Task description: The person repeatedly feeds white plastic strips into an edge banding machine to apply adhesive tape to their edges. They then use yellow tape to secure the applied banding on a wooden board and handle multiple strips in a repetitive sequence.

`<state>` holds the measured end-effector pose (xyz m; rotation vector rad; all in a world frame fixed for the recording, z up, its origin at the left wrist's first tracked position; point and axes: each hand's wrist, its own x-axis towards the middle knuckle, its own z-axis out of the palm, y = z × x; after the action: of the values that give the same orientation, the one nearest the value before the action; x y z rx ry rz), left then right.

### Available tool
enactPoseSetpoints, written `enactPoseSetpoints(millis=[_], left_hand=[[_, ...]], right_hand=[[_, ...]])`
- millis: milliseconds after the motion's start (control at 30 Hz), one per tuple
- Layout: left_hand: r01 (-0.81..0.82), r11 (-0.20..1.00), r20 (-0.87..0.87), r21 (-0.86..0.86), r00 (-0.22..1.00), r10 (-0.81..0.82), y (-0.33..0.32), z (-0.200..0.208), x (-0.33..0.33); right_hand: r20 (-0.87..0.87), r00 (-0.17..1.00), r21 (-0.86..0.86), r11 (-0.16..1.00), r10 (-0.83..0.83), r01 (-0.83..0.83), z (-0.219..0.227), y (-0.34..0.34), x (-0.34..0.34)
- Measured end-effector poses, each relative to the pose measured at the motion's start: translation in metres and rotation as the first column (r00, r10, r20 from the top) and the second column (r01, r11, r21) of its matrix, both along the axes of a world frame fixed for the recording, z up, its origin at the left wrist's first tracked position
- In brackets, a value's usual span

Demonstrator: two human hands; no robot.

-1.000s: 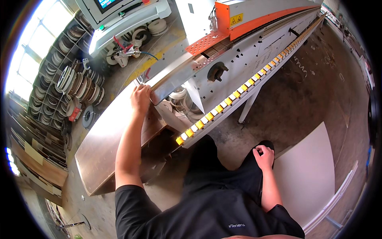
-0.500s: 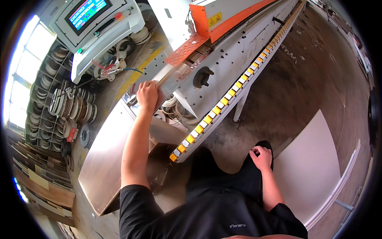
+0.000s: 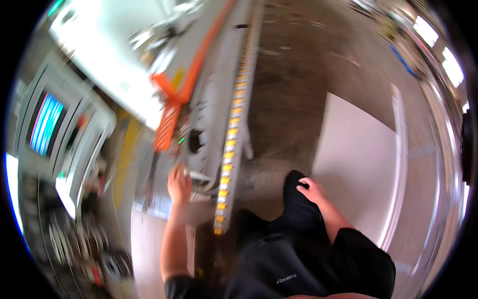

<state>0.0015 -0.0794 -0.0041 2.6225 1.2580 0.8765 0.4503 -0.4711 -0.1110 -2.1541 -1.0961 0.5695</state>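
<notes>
- Since the earlier frame the view has swung: the one screen (image 3: pixel 46 122) now lies farther left, and the one orange-and-grey machine (image 3: pixel 213 109) points almost straight away.
- Two bare hands: the left hand (image 3: pixel 179 185) is at the machine's near end, just below one perforated orange plate (image 3: pixel 167 128); blur hides its fingertips, so I cannot tell whether it grips anything.
- The right hand (image 3: pixel 312 192) rests at the right knee (image 3: pixel 295 199), thumb and fingers slightly apart.
- One rail of yellow and white rollers (image 3: pixel 230 144), too smeared to count.
- One white panel (image 3: pixel 356 164), right.
- Reels (image 3: pixel 69 241), near left, blurred beyond counting.
- The machine's far end is cut off.
</notes>
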Motion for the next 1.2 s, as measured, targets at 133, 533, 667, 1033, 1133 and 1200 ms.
enactPoseSetpoints(millis=[133, 533, 667, 1033, 1133, 1200], left_hand=[[0.422, 0.906, 0.064, -0.034, 0.906, -0.419, -0.113, 0.022, 0.038], [0.666, 0.503, -0.615, -0.551, 0.083, -0.784, -0.152, 0.055, 0.092], [0.735, 0.469, -0.636, -0.489, 0.067, -0.769, -0.147, 0.036, 0.077], [0.811, 0.412, -0.631, -0.416, 0.069, -0.773, -0.144, 0.013, 0.075], [0.776, 0.454, -0.699, -0.437, 0.024, -0.715, -0.153, 0.016, 0.080], [0.736, 0.492, -0.731, -0.465, -0.006, -0.682, -0.159, 0.019, 0.082]], right_hand=[[-0.155, 0.976, -0.329, 0.940, -0.151, 0.093, 0.026, -0.086, -0.016], [-0.050, 0.708, -0.765, 0.483, -0.704, 0.427, -0.005, -0.304, -0.224], [-0.048, 0.595, -0.773, 0.407, -0.802, 0.486, -0.048, -0.284, -0.248], [-0.157, 0.590, -0.705, 0.508, -0.792, 0.495, -0.076, -0.278, -0.269], [-0.212, 0.618, -0.710, 0.554, -0.757, 0.435, -0.062, -0.290, -0.256], [-0.267, 0.585, -0.657, 0.589, -0.766, 0.471, -0.058, -0.312, -0.252]])
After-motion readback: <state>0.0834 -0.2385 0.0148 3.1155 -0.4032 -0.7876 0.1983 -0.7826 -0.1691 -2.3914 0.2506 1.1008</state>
